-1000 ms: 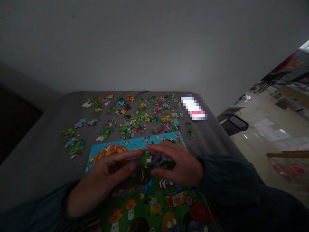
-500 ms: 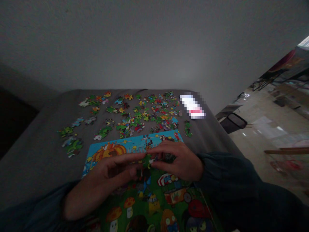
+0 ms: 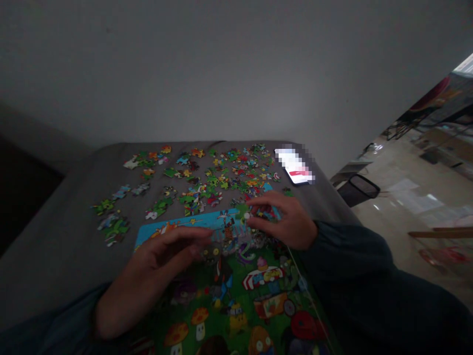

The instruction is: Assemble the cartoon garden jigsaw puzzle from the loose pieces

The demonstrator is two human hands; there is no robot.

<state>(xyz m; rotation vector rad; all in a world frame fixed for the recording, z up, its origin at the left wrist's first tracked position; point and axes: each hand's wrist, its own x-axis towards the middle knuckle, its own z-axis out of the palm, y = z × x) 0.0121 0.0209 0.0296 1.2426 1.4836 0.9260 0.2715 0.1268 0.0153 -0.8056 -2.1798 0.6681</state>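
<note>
A green jigsaw puzzle piece [image 3: 242, 212] is pinched between the thumb and fingertips of my right hand [image 3: 283, 217], over the top edge of the picture board. That board [image 3: 236, 281] is brightly printed with cartoon figures on green, with a blue strip along its far side. Above its left part hovers my left hand [image 3: 158, 273], fingers and thumb apart, nothing visible between them. Loose puzzle pieces [image 3: 210, 180] lie scattered beyond the board, several of them overlapping.
A small group of pieces [image 3: 114, 229] sits left of the board. The lit phone [image 3: 295, 167] lies at the back right of the grey cloth-covered table [image 3: 74, 217]. Behind rises a pale wall [image 3: 207, 74]. To the right, below table level, is a glossy floor [image 3: 399, 202].
My right hand has moved up and right, away from my left hand, with the green puzzle piece. My left hand has shifted slightly left, and more of the board's middle shows.
</note>
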